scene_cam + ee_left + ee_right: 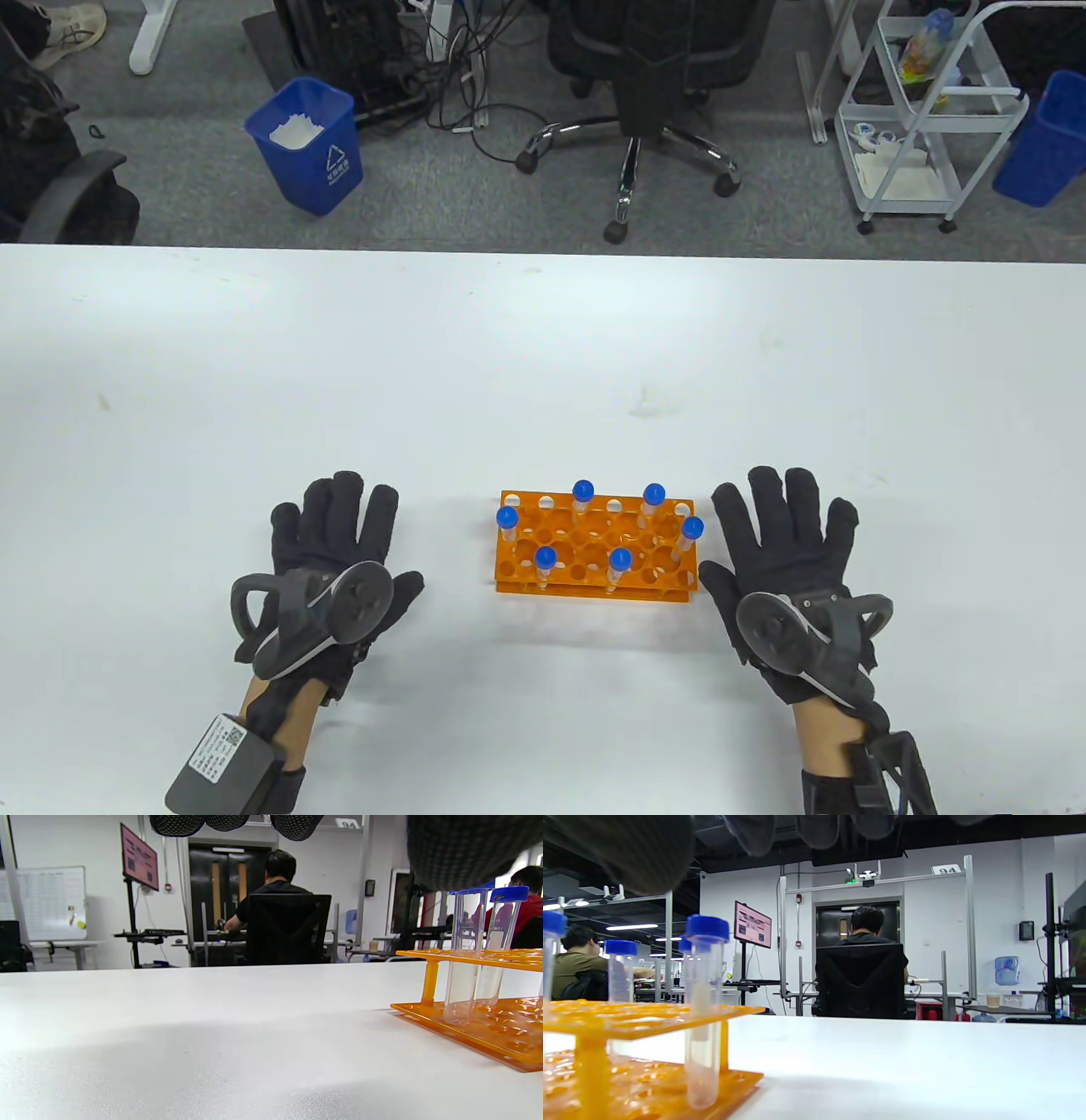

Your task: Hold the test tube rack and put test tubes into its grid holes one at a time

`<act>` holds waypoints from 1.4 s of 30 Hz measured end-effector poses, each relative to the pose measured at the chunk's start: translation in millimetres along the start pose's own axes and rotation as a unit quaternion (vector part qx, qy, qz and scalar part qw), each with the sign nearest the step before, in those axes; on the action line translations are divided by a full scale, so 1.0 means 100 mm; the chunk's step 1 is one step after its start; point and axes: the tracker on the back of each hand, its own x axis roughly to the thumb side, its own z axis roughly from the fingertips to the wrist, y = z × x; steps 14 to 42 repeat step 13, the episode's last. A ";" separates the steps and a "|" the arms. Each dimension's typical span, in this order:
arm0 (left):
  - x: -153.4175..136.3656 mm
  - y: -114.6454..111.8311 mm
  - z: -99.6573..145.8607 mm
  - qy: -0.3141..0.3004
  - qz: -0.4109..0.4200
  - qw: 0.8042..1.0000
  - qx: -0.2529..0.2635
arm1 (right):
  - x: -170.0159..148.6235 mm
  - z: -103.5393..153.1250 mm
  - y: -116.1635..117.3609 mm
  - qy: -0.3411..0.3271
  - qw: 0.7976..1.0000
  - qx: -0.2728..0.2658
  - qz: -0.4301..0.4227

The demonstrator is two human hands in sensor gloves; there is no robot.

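Note:
An orange test tube rack [594,556] stands on the white table [543,356] near the front edge. Several clear test tubes with blue caps [583,491] stand upright in its holes. My left hand [335,543] lies flat and open on the table to the left of the rack, apart from it. My right hand [785,535] lies flat and open just right of the rack, holding nothing. The rack shows at the right in the left wrist view [479,1018] and at the left in the right wrist view [628,1052].
Beyond the table's far edge stand a blue bin [307,144], an office chair [653,93] and a white cart [920,110]. No loose tubes lie on the table.

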 end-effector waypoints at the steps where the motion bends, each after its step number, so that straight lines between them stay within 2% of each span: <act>1: 0.01 0.00 0.00 -0.001 -0.003 1.000 0.000 | -0.02 0.00 0.01 0.006 1.000 0.000 -0.007; 12: 0.00 -0.02 -0.01 0.003 -0.002 1.000 -0.017 | -0.09 -0.03 0.04 0.029 0.999 0.014 -0.042; 42: 0.00 -0.02 -0.01 0.003 -0.001 1.000 -0.018 | -0.09 -0.03 0.04 0.030 0.999 0.014 -0.043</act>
